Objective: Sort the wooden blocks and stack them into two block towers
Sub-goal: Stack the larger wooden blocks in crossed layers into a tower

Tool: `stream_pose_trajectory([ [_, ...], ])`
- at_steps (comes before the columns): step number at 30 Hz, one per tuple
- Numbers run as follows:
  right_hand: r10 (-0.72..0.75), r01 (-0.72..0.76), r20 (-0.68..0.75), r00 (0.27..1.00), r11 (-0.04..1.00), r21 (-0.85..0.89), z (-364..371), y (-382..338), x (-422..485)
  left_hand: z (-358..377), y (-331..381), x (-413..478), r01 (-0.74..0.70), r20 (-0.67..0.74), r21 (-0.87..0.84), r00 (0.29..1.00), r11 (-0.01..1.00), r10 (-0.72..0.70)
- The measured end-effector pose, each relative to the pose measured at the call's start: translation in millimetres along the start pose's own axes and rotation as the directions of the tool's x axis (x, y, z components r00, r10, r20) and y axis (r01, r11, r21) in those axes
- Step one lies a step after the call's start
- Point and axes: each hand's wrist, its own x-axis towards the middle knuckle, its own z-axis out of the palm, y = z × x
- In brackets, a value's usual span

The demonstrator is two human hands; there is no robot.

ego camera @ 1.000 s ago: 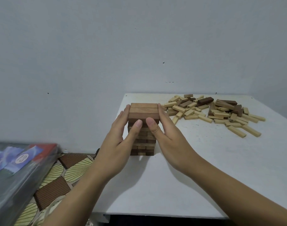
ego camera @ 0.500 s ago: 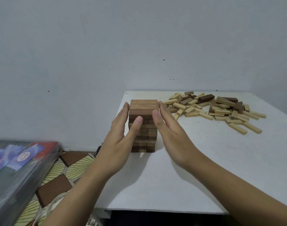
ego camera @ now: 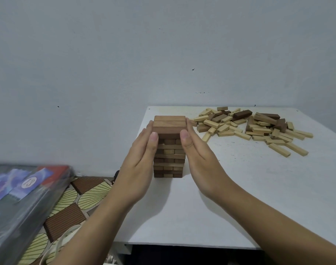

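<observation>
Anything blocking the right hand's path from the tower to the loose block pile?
Nothing visible. Right hand rests flat against the tower; only bare table lies between it and the loose block pile.

A white desk (ego camera: 239,197) stands with its far edge against a pale wall (ego camera: 163,54), and its top is lightly speckled with small dark marks. Near its left edge stands a tower of brown blocks (ego camera: 169,155) with layers laid crosswise, some mid-brown and some darker. Well apart from it, toward the far right, lies a loose pile of blocks (ego camera: 226,129) — mostly pale, with a few dark brown blocks (ego camera: 242,113) mixed in at the back. They lie flat and overlap at odd angles — two long pale blocks (ego camera: 280,150) lie side by side at the pile's near right edge.
</observation>
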Motion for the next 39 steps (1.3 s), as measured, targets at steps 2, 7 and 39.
stream_pose_trajectory([
  [2, -0.004, 0.003, -0.004, 1.0, 1.0, -0.008, 0.8, -0.1, 0.0, -0.4, -1.0, 0.7, -0.019, 0.006, 0.005, 1.0, 1.0, 0.019],
  [7, -0.033, 0.033, 0.006, 0.999, 0.999, -0.003, -11.7, -6.1, 0.6, -5.4, 2.5, -0.4, 0.028, -0.018, -0.088, 0.999, 0.996, -0.029],
  [39, -0.051, 0.068, 0.15, 0.987, 0.992, -0.106, -47.6, -9.6, 30.0, -42.0, 4.3, 43.6, -0.019, 0.214, 0.057, 0.977, 0.998, 0.006],
])
